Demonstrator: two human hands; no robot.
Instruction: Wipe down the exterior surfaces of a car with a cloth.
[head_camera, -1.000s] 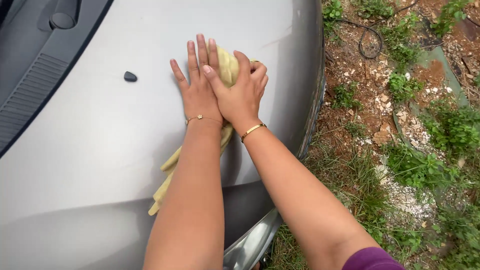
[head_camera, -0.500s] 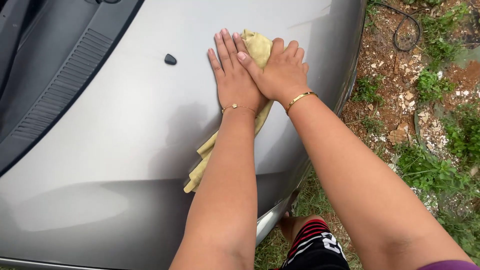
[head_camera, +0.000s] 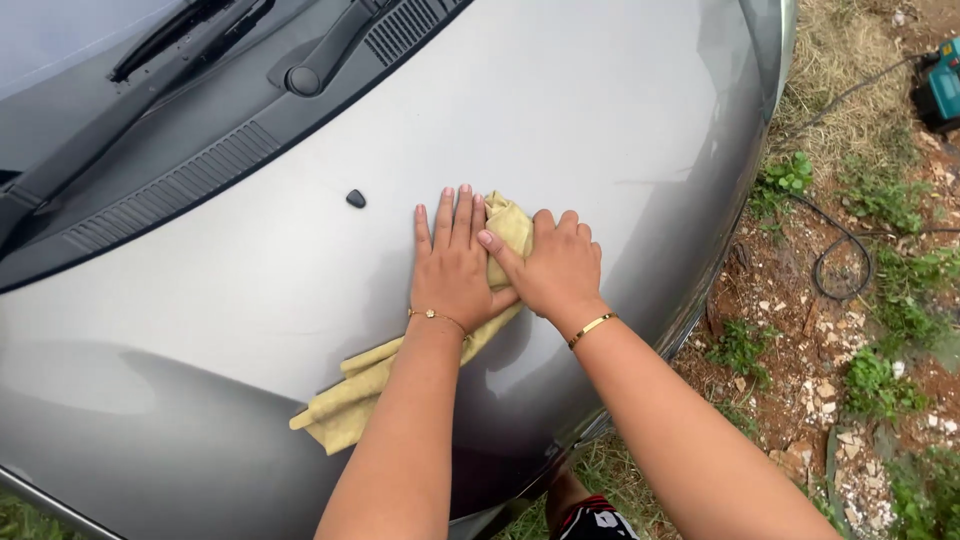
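Observation:
Both my hands press a yellow-green cloth (head_camera: 350, 395) flat against the silver car hood (head_camera: 200, 300). My left hand (head_camera: 455, 265) lies open-palmed on the cloth with fingers spread and a thin bracelet at the wrist. My right hand (head_camera: 555, 270) sits beside it, fingers curled over the cloth's bunched upper end, its index finger overlapping the left hand, a gold bangle on the wrist. The cloth's loose tail trails down the hood toward me, under my left forearm.
A small black washer nozzle (head_camera: 355, 198) sits on the hood left of my hands. Wiper arms (head_camera: 180, 40) and the black cowl grille lie at the top left. Right of the car: dirt, stones, weeds, a black cable (head_camera: 840, 250) and a teal machine (head_camera: 940, 90).
Both hands and the cloth have slid down the hood toward me, away from the nozzle's level. The view has lifted, now showing the wipers and windshield base.

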